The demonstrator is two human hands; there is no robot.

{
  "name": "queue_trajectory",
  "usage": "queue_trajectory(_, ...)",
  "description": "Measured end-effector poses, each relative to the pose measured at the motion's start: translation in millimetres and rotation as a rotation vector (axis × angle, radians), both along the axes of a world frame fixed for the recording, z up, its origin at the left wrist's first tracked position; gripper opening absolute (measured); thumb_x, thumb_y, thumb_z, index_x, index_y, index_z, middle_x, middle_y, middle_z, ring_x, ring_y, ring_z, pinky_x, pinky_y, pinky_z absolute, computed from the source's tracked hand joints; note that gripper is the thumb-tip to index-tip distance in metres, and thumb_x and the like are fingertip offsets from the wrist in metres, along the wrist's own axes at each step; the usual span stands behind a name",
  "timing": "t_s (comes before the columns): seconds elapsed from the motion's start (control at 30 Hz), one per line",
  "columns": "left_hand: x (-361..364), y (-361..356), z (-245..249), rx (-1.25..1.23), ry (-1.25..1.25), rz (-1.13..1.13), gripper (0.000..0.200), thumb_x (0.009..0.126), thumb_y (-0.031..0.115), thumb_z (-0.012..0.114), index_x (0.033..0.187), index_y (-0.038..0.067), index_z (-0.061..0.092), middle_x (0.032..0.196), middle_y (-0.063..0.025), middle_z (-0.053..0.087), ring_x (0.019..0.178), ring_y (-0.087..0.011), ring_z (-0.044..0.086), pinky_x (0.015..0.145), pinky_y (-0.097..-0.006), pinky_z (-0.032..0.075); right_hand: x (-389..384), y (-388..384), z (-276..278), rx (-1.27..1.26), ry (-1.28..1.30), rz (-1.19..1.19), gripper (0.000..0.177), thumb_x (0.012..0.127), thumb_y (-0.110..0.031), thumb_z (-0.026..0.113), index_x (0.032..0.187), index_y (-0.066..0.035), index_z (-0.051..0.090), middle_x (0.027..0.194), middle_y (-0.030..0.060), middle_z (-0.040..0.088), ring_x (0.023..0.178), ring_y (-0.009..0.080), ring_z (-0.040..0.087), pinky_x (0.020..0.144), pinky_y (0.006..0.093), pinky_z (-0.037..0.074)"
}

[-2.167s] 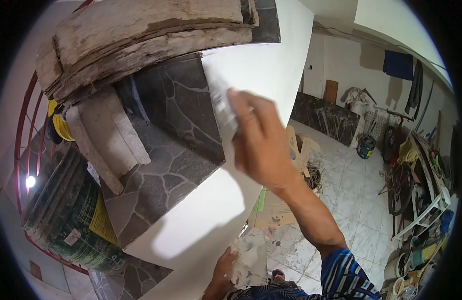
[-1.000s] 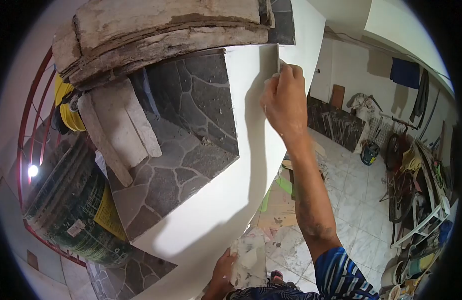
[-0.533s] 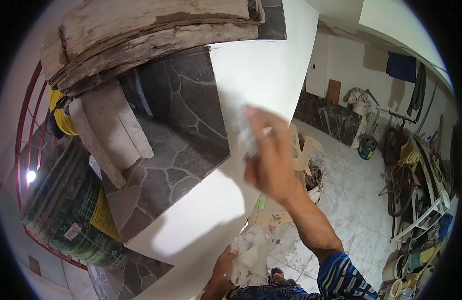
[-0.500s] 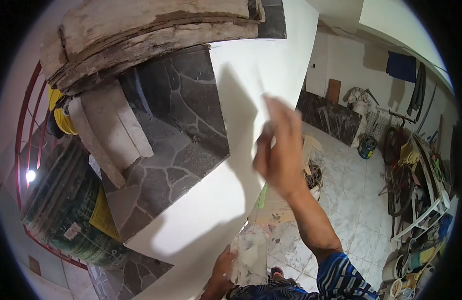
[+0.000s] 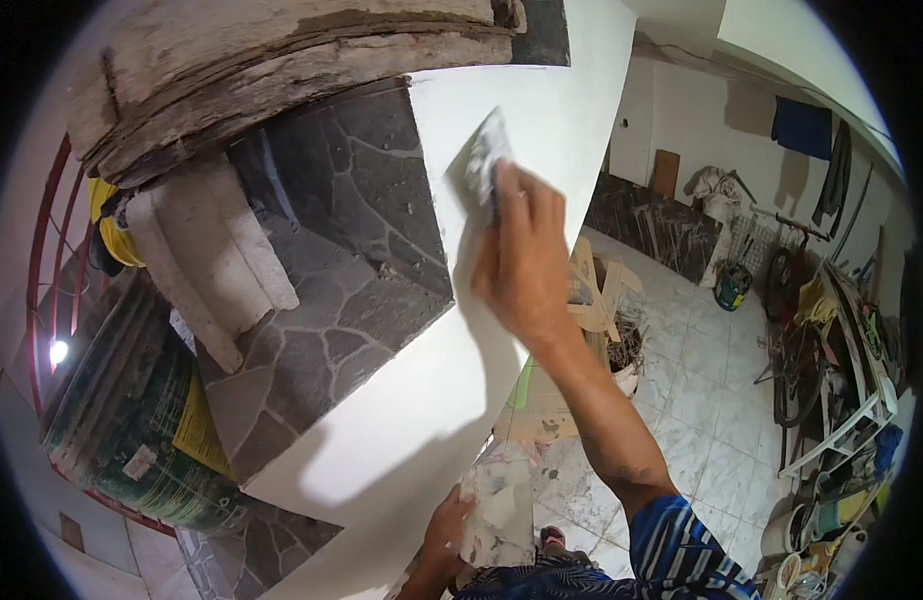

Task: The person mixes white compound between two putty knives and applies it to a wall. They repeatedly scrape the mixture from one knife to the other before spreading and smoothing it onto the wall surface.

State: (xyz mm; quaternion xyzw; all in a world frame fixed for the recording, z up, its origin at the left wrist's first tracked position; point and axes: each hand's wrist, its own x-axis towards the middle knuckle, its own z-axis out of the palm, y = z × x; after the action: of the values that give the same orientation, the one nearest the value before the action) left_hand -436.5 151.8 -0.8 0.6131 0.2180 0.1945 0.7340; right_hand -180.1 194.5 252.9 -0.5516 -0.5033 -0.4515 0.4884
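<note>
My right hand (image 5: 521,260) is closed around a putty knife (image 5: 491,150), its blade smeared with white putty and slanting up at the white wall (image 5: 381,410). The blade is at the wall face close to the dark stone-clad step; whether it touches cannot be told. Low in view, my left hand (image 5: 447,525) grips the edge of a flat putty board (image 5: 496,510) with whitish putty spread over it. The board is held near my body, below the wall's slanted lower edge.
A thick wooden tread (image 5: 301,60) juts out above stone-clad steps (image 5: 351,330). On the left are a dirty green bucket (image 5: 141,420) and a red railing (image 5: 46,260). Cardboard (image 5: 546,410) lies on the tiled floor; a bicycle (image 5: 796,370) and clutter line the right.
My right hand has moved slightly left and down, and the putty knife, blurred before, now shows against the wall. My left hand and the board have hardly moved.
</note>
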Motion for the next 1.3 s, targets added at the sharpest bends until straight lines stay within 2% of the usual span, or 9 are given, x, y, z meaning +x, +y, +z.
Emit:
queue_trajectory(0.13,7.8,-10.0,36.5,-0.59,-0.068,0.117,0.031,0.102,0.012,0.045,0.126,-0.005,0.055,0.117,-0.0113,0.062,0.109,-0.0185,0.061,0.094,-0.0282,0.048,-23.7,-26.1,-22.4,-0.131,-0.131,0.185,0.073,0.069,0.012,0.056,0.141,0.007,0.042,0.134,0.0272,0.05,0.119,0.0444,0.05,0.102,0.0487,0.042)
queue_trajectory(0.23,5.3,-2.0,16.2,-0.197,-0.006,0.038,0.043,0.098,0.012,0.043,0.138,-0.001,0.045,0.127,-0.0166,0.06,0.111,-0.0266,0.064,0.097,-0.0389,0.053,3.6,-41.6,-28.0,-0.095,-0.084,0.187,0.064,0.075,0.012,0.056,0.137,0.007,0.045,0.131,0.027,0.051,0.117,0.0435,0.051,0.1,0.047,0.043)
queue_trajectory(0.3,8.1,-4.1,29.5,-0.354,0.006,0.061,0.046,0.097,0.012,0.043,0.141,-0.001,0.043,0.129,-0.0177,0.059,0.112,-0.0287,0.065,0.098,-0.0413,0.053,29.4,-36.6,-17.2,0.029,0.128,0.02,0.026,0.095,0.002,0.05,0.12,0.007,0.05,0.101,0.0241,0.058,0.088,0.0349,0.06,0.078,0.0414,0.049)
queue_trajectory(0.47,5.3,-6.7,29.4,-0.284,-0.018,0.035,0.048,0.097,0.016,0.044,0.142,0.0,0.042,0.13,-0.0178,0.06,0.113,-0.0293,0.065,0.097,-0.0429,0.054,62.9,-31.5,16.0,-0.175,0.85,0.118,0.025,0.095,-0.009,0.051,0.109,0.011,0.056,0.104,0.0266,0.057,0.095,0.0344,0.061,0.083,0.0426,0.049)
queue_trajectory(0.53,7.7,-9.6,47.7,-0.692,-0.092,0.082,0.048,0.097,0.017,0.045,0.141,0.0,0.042,0.129,-0.0175,0.06,0.112,-0.0292,0.065,0.095,-0.0436,0.055,51.2,-35.2,36.8,-0.295,0.955,0.134,0.029,0.095,-0.011,0.051,0.112,0.013,0.056,0.107,0.0269,0.057,0.097,0.0356,0.06,0.085,0.0428,0.049)
queue_trajectory(0.87,7.8,-6.2,37.6,-0.579,-0.085,0.048,0.04,0.102,0.017,0.041,0.138,0.0,0.043,0.124,-0.0167,0.06,0.107,-0.0249,0.065,0.093,-0.034,0.054,-5.8,-24.8,-7.0,-0.129,0.005,0.113,0.072,0.072,0.015,0.053,0.143,0.004,0.044,0.133,0.025,0.05,0.121,0.0397,0.05,0.102,0.0451,0.044)
queue_trajectory(1.0,5.2,2.8,11.6,-0.113,-0.057,-0.012,0.039,0.104,0.018,0.041,0.137,-0.001,0.044,0.123,-0.0151,0.061,0.106,-0.022,0.065,0.092,-0.0321,0.054,1.6,-51.4,-7.4,-0.163,-0.014,0.255,0.065,0.074,0.016,0.051,0.138,0.004,0.048,0.132,0.023,0.052,0.123,0.0387,0.051,0.104,0.0442,0.044)
queue_trajectory(1.2,6.2,-7.2,45.9,-0.602,-0.071,0.089,0.045,0.097,0.015,0.048,0.14,0.001,0.045,0.128,-0.0158,0.06,0.112,-0.0272,0.065,0.095,-0.0419,0.056,54.8,-41.0,29.4,-0.22,0.787,0.124,0.031,0.094,0.0,0.049,0.123,0.01,0.052,0.121,0.0261,0.054,0.108,0.04,0.055,0.094,0.0479,0.048)
queue_trajectory(1.3,5.8,-6.3,42.2,-0.58,-0.071,0.079,0.045,0.097,0.014,0.048,0.139,0.001,0.045,0.127,-0.0159,0.061,0.11,-0.0271,0.066,0.094,-0.0416,0.056,74.0,-15.9,13.7,-0.138,0.454,0.029,0.034,0.093,-0.001,0.051,0.125,0.011,0.051,0.121,0.0264,0.054,0.108,0.0384,0.055,0.095,0.0472,0.047)
